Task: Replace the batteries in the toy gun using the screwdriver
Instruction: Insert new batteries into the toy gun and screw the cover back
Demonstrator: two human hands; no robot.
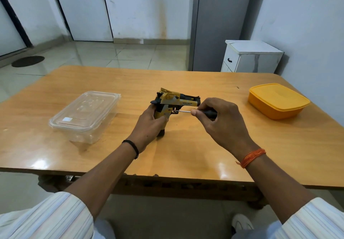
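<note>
Head view: toy gun [175, 102], yellow and black, is held upright above the middle of the wooden table [195, 157], its grip wrapped by the left hand [149, 127]. Screwdriver [197, 112] is pinched by the right hand [221, 121], tip set against the grip. Clear lidded container [83, 116] is placed left; yellow lidded box [277, 100] is placed right.

Pale striped sleeves [55, 218] pushed up past both elbows, thin black band [132, 146] on left wrist, orange thread [251, 157] wound round right wrist
</note>
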